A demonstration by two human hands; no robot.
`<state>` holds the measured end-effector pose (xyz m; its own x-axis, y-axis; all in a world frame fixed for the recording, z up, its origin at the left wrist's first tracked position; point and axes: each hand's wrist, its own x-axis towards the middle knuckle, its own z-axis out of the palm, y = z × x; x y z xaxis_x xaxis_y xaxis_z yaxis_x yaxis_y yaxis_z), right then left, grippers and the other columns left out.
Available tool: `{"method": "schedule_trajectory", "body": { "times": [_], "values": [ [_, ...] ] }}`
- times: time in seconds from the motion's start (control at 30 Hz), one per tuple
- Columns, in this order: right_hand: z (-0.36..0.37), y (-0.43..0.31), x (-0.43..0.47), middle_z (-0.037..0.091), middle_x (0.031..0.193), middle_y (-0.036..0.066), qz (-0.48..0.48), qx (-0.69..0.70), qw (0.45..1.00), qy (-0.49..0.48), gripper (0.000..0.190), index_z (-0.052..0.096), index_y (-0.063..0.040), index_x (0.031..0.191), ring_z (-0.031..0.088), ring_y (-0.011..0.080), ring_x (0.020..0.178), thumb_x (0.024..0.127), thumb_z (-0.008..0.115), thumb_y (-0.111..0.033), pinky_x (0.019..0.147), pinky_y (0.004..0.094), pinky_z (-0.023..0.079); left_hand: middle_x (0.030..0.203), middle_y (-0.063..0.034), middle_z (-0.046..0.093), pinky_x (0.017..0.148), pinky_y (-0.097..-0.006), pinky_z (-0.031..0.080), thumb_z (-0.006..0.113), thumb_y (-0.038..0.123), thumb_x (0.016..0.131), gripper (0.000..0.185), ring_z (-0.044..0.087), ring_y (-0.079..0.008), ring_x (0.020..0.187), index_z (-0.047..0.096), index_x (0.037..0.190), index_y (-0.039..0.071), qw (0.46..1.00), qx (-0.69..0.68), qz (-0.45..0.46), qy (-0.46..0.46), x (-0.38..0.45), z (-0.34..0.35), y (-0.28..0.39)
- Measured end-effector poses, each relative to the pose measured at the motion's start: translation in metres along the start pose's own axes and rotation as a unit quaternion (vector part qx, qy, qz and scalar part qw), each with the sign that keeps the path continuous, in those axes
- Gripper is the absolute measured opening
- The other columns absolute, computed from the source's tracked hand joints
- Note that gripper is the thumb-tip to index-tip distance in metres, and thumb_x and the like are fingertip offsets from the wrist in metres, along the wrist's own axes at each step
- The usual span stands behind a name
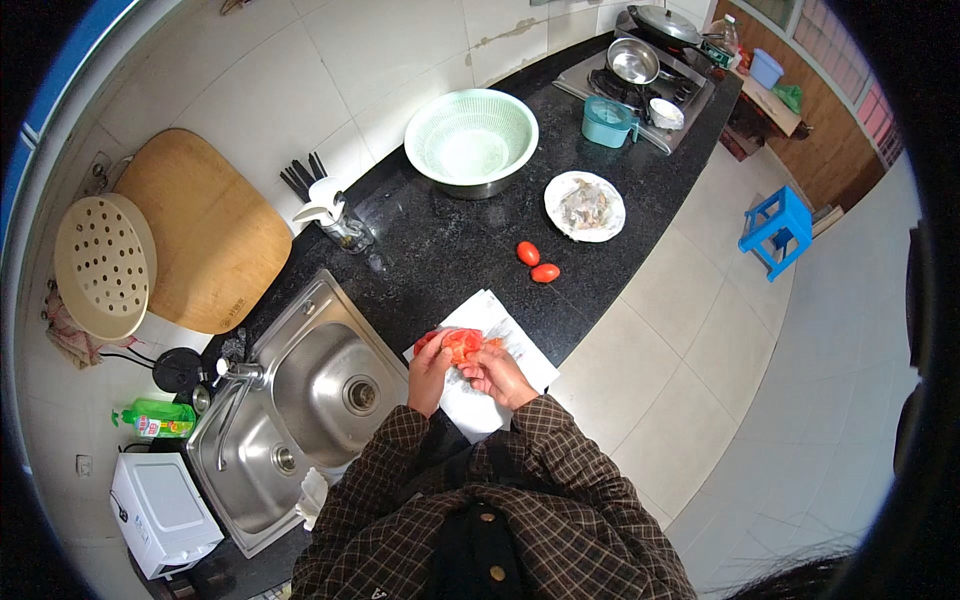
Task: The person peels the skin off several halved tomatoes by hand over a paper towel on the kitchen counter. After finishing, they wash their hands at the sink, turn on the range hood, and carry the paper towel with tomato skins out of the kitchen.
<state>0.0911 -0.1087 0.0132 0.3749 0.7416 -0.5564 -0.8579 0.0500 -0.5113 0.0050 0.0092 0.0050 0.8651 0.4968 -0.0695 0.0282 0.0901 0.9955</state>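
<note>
Both hands meet in front of me over white sheets of paper (491, 315) with dark smudges, laid on the black countertop. My left hand (429, 375) grips a crumpled red plastic bag (463, 341). With its fingers pinched on the bag's near right side is my right hand (499, 375). Something orange-red shows at the bag; whether anything is inside I cannot tell. Beyond the paper lie two small oval tomatoes (528, 253), close together. Past them sits a white plate (555, 217) of food that looks covered in clear wrap.
A double-bowl steel sink (307, 375) adjoins the paper's left side. Farther along the counter stand a pale green colander (416, 150) on a metal bowl, a teal container (606, 127) and a gas stove (694, 101). A cutting board (202, 240) leans against the wall. On the floor is a blue stool (780, 225).
</note>
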Motion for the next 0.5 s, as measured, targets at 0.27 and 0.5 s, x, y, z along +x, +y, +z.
{"method": "schedule_trajectory", "body": {
  "times": [0.27, 0.5],
  "values": [
    [-0.004, 0.007, 0.007, 0.058, 0.073, 0.001, -0.023, 0.054, 0.998, -0.016, 0.015, 0.050, -0.007, 0.095, 0.054, 0.0059, 0.058, 0.081, 0.053, -0.013, 0.046, 0.0190, 0.044, 0.118, -0.0124, 0.047, 0.092, -0.0277, 0.036, 0.047, 0.002, 0.083, 0.043, 0.047, -0.0166, 0.107, 0.036, 0.125, -0.001, 0.999, -0.028, -0.016, -0.004, -0.003, 0.004, 0.012],
    [0.002, 0.003, 0.001, 0.054, 0.068, 0.001, -0.048, -0.037, 0.998, 0.010, 0.009, 0.050, -0.005, 0.090, 0.050, 0.0053, 0.052, 0.082, 0.049, -0.007, 0.044, 0.0157, 0.041, 0.121, -0.0134, 0.045, 0.093, -0.0281, 0.035, 0.047, 0.001, 0.082, 0.044, 0.046, -0.0175, 0.109, 0.036, 0.125, -0.001, 0.999, -0.017, -0.023, -0.032, -0.004, 0.004, 0.022]
  ]
}}
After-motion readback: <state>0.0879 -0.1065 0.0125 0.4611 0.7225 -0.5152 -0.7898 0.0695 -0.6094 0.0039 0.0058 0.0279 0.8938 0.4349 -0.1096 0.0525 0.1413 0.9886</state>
